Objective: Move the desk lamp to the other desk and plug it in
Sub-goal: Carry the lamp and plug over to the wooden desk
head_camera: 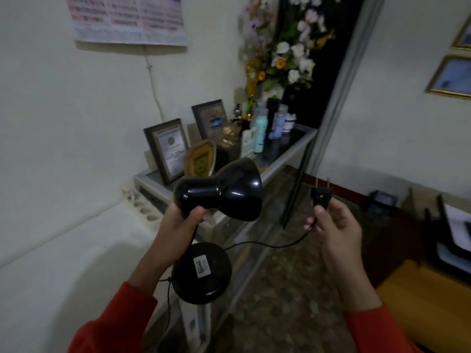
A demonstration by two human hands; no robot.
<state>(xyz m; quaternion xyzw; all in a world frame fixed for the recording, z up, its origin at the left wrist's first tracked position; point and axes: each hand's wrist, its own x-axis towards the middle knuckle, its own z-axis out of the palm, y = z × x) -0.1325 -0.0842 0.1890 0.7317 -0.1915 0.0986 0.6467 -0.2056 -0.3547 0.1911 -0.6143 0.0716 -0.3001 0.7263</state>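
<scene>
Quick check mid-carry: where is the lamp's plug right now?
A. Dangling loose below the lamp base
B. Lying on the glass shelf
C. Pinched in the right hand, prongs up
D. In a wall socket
C: the right hand pinches the plug with its prongs pointing up, while the left hand holds the lamp by its neck.

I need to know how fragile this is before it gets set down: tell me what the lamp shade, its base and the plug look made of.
Lamp shade: glossy black, with sharp highlights; painted metal or hard plastic, unclear which.
Base: duller black disc with a white sticker underneath; probably plastic or coated metal.
Plug, held in the right hand: black moulded plastic with two thin metal prongs.
</scene>
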